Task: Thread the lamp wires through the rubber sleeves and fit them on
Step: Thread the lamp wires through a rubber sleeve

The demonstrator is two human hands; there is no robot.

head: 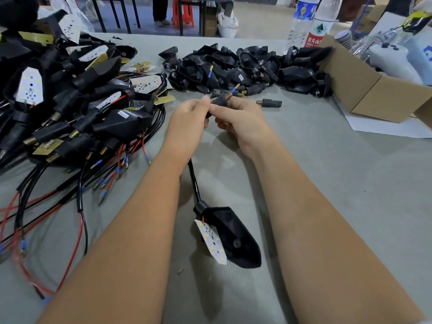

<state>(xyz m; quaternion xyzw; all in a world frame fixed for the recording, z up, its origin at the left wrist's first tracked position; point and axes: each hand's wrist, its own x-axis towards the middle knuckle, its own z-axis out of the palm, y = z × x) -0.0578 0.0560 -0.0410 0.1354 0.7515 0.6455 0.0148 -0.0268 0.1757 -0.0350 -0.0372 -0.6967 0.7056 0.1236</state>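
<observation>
The rubber sleeve (219, 102) sits just above the middle of the view, pinched between both hands, its brass threaded end (229, 95) pointing toward 1 o'clock with a blue-and-gold wire tip (235, 88) poking out of it. The left hand (188, 120) pinches the sleeve's near end from 9 o'clock; the right hand (238, 122) curls its fingers round the sleeve from 4 o'clock. A black cable (194, 181) runs from under the hands toward 6 o'clock to a black lamp housing (236, 237) lying on the desk (327, 171), with a white LED board (211, 239) beside it. At 2 o'clock, a loose sleeve (270, 103) lies on the desk. At 12 o'clock is a heap of empty black housings (245, 66); at 9 to 10 o'clock, a pile of wired lamps (70, 101). At 2 o'clock stand a cardboard box (374, 90) and two water bottles (313, 22).
</observation>
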